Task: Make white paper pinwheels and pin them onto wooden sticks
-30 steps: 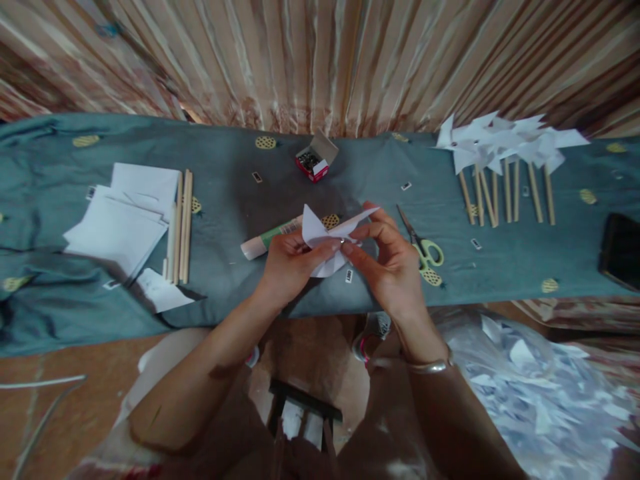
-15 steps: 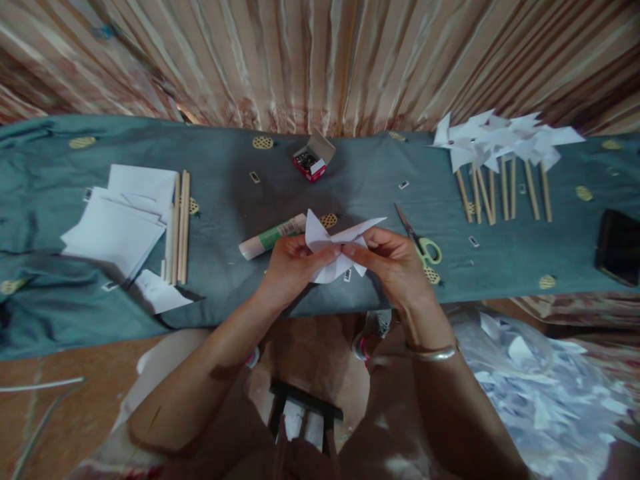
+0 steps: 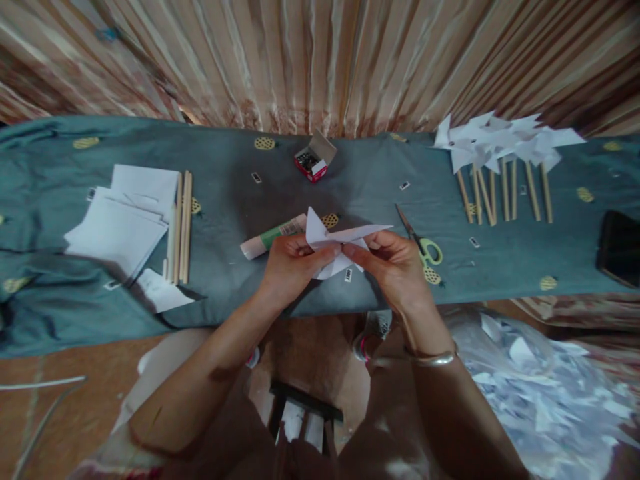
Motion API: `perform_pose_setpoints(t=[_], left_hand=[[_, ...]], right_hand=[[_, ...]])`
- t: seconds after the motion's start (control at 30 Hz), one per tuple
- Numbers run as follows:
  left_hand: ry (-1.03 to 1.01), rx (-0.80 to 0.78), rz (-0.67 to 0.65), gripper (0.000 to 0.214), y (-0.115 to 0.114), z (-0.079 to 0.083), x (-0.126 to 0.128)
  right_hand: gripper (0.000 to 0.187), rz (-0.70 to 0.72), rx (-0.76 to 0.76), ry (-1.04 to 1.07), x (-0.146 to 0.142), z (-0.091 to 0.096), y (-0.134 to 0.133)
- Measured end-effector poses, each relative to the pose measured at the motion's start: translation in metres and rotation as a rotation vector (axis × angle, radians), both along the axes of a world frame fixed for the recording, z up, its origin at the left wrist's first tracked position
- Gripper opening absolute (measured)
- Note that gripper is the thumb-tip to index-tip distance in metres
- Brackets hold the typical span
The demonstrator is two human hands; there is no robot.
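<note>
Between my hands is a white paper pinwheel (image 3: pixel 319 232) with pointed folded blades. My left hand (image 3: pixel 291 267) grips its left side, thumb pressed near the centre. From the other side my right hand (image 3: pixel 395 263) pinches it, its thumb tip also at the centre; the fingers behind the paper are partly hidden. A green and pale pink glue tube (image 3: pixel 273 237) lies just beyond my left hand. Scissors (image 3: pixel 427 250) with light green handles rest to the right of my right hand. Farther back stands an opened small red box (image 3: pixel 313 163) filled with small dark metallic pieces.
White paper sheets (image 3: pixel 120 223) lie at the left beside several wooden sticks (image 3: pixel 186 230). Finished-looking pinwheels (image 3: pixel 500 143) on sticks lie at the back right. A dark phone-like object (image 3: pixel 620 248) sits at the right edge. Below it is a clear bag of white paper pieces (image 3: pixel 545 393).
The pinwheel has tilted slightly between my fingers, and its right blade now points flatter to the right. Both hands keep their hold in nearly the same place.
</note>
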State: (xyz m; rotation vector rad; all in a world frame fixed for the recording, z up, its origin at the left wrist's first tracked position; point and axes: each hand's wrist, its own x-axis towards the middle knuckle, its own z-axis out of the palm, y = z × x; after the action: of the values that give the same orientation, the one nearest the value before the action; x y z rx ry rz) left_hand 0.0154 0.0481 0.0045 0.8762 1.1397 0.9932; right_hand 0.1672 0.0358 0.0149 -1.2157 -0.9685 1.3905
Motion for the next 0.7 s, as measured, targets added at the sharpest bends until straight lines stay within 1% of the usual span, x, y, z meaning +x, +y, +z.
perform_pose_setpoints(t=[0.13, 0.27, 0.43, 0.7], left_hand=[[0.015, 0.033, 0.008, 0.020, -0.0004, -0.0005, -0.0002], [0.038, 0.062, 0.008, 0.015, -0.0006, -0.0012, -0.0008], [0.069, 0.106, 0.020, 0.011, -0.0006, -0.0035, -0.0009], [0.085, 0.105, 0.010, 0.008, -0.0011, -0.0005, -0.0012]], right_hand=[[0.015, -0.032, 0.019, -0.010, -0.0011, -0.0012, -0.0002], [0.016, -0.040, -0.007, 0.001, -0.0015, -0.0025, -0.0003], [0.019, -0.024, -0.040, 0.026, -0.0018, -0.0034, 0.0001], [0.016, -0.003, 0.002, 0.050, -0.0040, -0.0022, 0.0003]])
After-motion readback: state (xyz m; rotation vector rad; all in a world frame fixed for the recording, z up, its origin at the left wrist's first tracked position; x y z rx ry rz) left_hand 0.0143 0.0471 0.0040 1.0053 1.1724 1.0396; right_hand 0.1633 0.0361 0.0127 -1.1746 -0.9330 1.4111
